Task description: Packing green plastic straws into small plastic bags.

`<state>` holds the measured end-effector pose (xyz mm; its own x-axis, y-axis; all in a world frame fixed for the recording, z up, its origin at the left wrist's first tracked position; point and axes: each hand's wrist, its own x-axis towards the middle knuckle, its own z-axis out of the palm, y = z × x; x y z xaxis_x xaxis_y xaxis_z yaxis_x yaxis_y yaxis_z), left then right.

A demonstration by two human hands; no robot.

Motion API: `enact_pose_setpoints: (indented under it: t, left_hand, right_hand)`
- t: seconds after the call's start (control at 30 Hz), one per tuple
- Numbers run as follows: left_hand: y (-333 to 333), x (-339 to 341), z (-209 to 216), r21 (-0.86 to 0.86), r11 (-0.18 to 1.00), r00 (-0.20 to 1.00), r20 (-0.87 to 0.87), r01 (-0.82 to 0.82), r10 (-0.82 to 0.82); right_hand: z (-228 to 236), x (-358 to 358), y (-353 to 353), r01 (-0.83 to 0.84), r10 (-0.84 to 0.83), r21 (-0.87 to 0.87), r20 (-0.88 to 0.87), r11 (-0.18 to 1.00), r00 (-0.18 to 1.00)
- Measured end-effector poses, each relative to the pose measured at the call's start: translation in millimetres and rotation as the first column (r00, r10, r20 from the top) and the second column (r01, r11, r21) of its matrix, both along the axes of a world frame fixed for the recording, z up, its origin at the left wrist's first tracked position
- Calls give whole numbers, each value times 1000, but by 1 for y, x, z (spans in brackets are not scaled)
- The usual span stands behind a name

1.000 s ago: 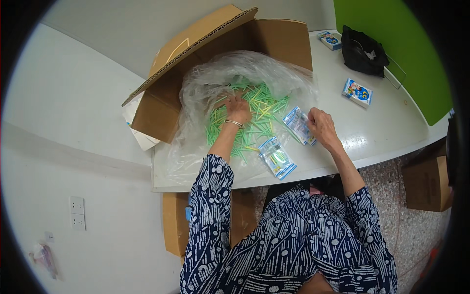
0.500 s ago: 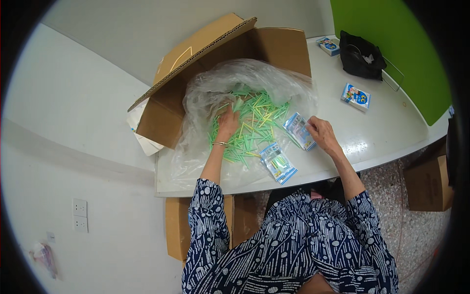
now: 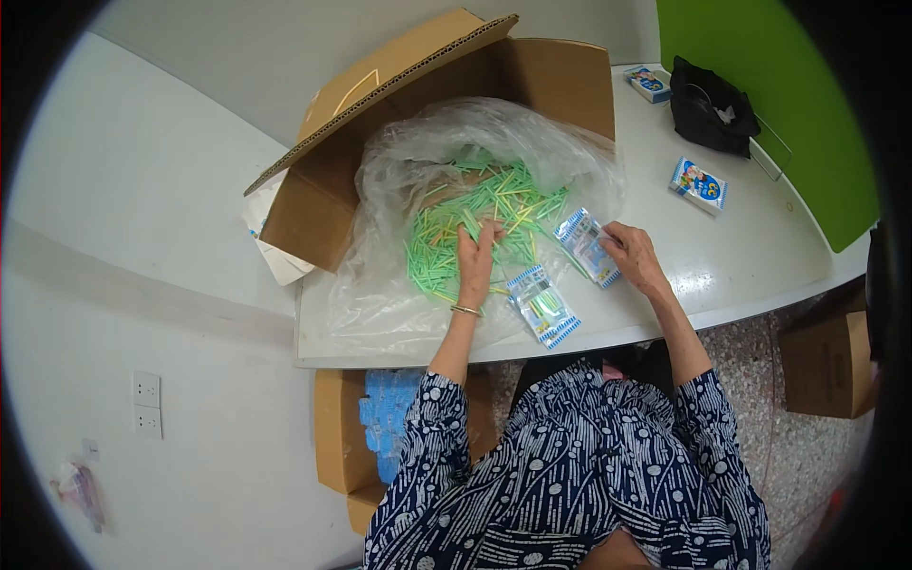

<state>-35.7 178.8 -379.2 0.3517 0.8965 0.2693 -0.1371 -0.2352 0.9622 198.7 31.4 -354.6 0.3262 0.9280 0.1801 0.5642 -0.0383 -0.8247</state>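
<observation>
Left hand [image 3: 474, 264], shifted rightward over the plastic bag [image 3: 480, 123], fingers clamped on green sticks [image 3: 470, 224], apparently a gathered portion; right hand [image 3: 635, 256], beside the bag, pinches a packet [image 3: 582, 245].

You're in a navy blouse [image 3: 570, 475] here, and what a lively print: broken white stripes running in rows, pale round dots scattered among them, slim curving lines winding through! Around your waist the cloth bunches into soft folds. Same pattern down your left sleeve [image 3: 432, 413], same again on your right sleeve [image 3: 708, 418], both stopping partway along the forearm. Your left hand [image 3: 474, 255] and right hand [image 3: 634, 255] are bare, and there on your left wrist gleams a slim, metallic-looking bangle [image 3: 465, 310]!
</observation>
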Motion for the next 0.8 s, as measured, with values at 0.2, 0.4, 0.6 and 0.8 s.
enact_pose_setpoints:
  t: [0.2,0.4,0.6,0.8]
  left_hand:
    - [-6,9,-7,105,994,998,-59,-6,12]
    - [-6,8,-9,170,985,981,-193,20,13]
    - [7,5,7,111,994,1000,6,9,-9]
    - [-4,19,65,-230,973,930,362,21,66]
  right_hand:
    - [3,-3,-1,14,-14,-1,-9,1000,1000]
    - [6,-4,-1,29,-31,-39,-33,999,999]
    - [11,-19,11,35,2,258,-140,965,990]
    - [2,-37,23,-169,214,139,-450,976,867]
